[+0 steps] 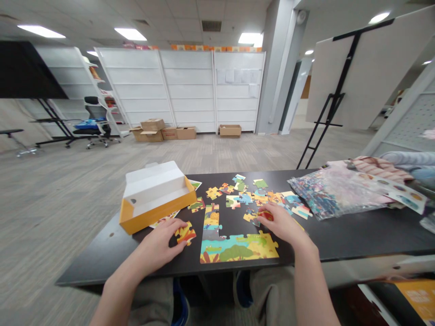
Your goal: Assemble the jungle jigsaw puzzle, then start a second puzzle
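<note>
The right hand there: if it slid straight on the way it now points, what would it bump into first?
The right hand would meet the red jigsaw piece first; its fingertips seem already on it, though depth is hard to judge. Just beyond lie loose jigsaw pieces.

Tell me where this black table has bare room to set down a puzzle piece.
Bare tabletop lies right of the right hand, below the plastic bag, and left of the left hand, below the yellow box. Loose pieces crowd the middle.

Dark tabletop [343, 237] leaves the right hand [280, 224] room rightward; the yellow box [154, 199] stands beyond the left hand [158, 242].
</note>
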